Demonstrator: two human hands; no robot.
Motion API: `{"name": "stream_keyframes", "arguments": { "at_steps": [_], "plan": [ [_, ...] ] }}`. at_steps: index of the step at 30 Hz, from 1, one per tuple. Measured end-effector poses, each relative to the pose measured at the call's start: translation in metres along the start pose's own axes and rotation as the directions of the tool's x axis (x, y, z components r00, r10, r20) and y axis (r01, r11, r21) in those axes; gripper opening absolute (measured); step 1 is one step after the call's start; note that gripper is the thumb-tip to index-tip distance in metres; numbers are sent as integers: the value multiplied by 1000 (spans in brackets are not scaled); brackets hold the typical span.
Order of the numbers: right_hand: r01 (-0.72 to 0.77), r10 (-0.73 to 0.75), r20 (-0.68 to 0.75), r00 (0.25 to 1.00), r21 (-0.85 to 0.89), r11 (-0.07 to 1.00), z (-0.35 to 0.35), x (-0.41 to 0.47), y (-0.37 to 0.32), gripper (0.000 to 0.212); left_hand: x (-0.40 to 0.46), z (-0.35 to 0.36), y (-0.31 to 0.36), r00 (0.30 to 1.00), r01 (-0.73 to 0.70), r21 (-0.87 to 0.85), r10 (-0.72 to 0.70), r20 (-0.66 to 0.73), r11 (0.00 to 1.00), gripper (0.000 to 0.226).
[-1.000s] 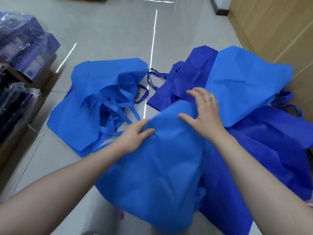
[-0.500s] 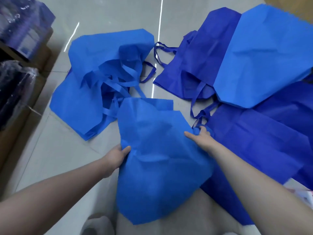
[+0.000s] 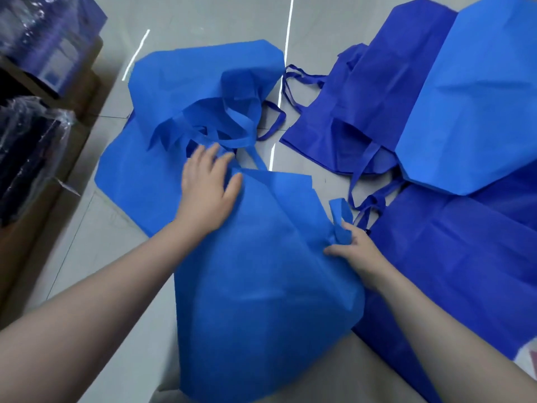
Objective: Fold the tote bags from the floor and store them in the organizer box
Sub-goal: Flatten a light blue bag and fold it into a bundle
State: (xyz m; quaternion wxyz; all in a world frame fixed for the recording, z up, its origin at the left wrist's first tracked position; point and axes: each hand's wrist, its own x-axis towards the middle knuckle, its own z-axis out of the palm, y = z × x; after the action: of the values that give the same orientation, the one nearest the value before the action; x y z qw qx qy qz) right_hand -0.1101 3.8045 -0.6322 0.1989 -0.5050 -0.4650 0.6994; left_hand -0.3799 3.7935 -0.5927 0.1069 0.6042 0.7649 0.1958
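The light blue tote bag (image 3: 261, 271) lies spread on the tiled floor (image 3: 122, 301) nearest the person, its long axis running from their knees away toward the pile, mouth end farthest. At its right edge the right hand (image 3: 356, 248) grips the bag's strap (image 3: 341, 222); its fingers (image 3: 334, 251) are curled round the strap's base with the loop standing up just beyond them. Farther out and to the left, the left hand (image 3: 209, 184) rests flat on the bag's far corner, fingers (image 3: 203, 154) straight and spread, holding nothing, tips reaching over the edge toward the loose straps of the crumpled blue tote bag (image 3: 180, 100) just past them. So the bag body lies between the two hands and back toward the wrists. The right hand is nearer the strap to tuck in; a fold across the long axis looks likely next. Dark blue tote bags (image 3: 363, 97) lie beyond on the right. No organizer box is visible.
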Motion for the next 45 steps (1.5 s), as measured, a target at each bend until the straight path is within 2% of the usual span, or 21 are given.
{"name": "stream_keyframes", "arguments": {
  "at_steps": [2,5,8,11,13,15,17,19,21,23,25,26,30,34,36,39,41,42,43,44,45],
  "plan": [
    [3,-5,35,999,80,997,-2,-6,-4,31,5,7,1,984,26,90,-42,171,996,55],
    [-15,18,-15,1000,205,979,-8,-16,-6,29,1,6,3,936,153,87,-173,306,984,41],
    [29,68,-196,978,455,890,-19,-24,-4,30,-11,2,-4,913,156,-107,-101,396,982,22],
    [171,100,-366,925,637,752,-28,-30,-12,32,-28,1,-12,945,149,-302,-46,322,942,23],
    [163,83,-339,937,636,755,-28,-34,-22,31,-45,7,-20,962,117,-357,-17,272,927,25],
    [61,95,-234,968,581,811,-25,-34,-28,34,-58,13,-36,939,88,-275,12,343,957,30],
    [-12,83,-151,985,423,906,-18,-31,-33,43,-62,9,-55,838,128,-127,-40,544,984,30],
    [-82,98,-54,994,236,968,-4,-27,-37,52,-61,2,-63,699,256,-61,-142,701,965,27],
    [-158,153,61,986,87,984,16,-24,-39,50,-63,-2,-57,582,476,-151,-181,793,866,27],
    [-181,173,126,977,54,982,33,-20,-38,41,-67,-3,-41,502,587,-198,-161,850,785,53],
    [-178,162,134,978,121,976,43,-16,-34,36,-72,1,-28,466,575,-192,-125,876,796,78],
    [-167,146,136,980,153,974,45,-15,-32,36,-74,4,-22,476,566,-224,-93,875,793,80],
    [-96,59,152,987,244,965,42,-11,-26,63,-74,8,-2,522,615,-360,-20,853,701,55],
    [5,4,-31,1000,280,960,35,-11,-23,57,-76,6,0,405,677,-331,42,913,657,42],
    [13,8,-84,996,240,971,31,-12,-22,54,-79,5,-6,361,704,-308,51,931,640,50],
    [-76,85,-96,992,92,993,32,-13,-18,39,-82,12,-14,416,729,-297,-54,908,617,49],
    [-202,187,-142,972,-105,974,35,-10,-14,36,-83,17,-15,522,693,-329,-131,843,642,36],
    [-273,222,-228,948,-218,937,37,-8,-12,49,-81,18,-17,594,628,-343,-145,791,699,31],
    [-329,200,-367,909,-331,885,39,-6,-13,68,-79,17,-17,662,532,-333,-138,736,778,28],
    [-326,82,-485,870,-443,835,43,-6,-17,82,-77,15,-17,721,430,-307,-117,683,849,26],
    [-223,-132,-517,846,-568,793,47,-8,-24,87,-76,12,-17,762,347,-284,-93,640,894,26]
  ]
}}
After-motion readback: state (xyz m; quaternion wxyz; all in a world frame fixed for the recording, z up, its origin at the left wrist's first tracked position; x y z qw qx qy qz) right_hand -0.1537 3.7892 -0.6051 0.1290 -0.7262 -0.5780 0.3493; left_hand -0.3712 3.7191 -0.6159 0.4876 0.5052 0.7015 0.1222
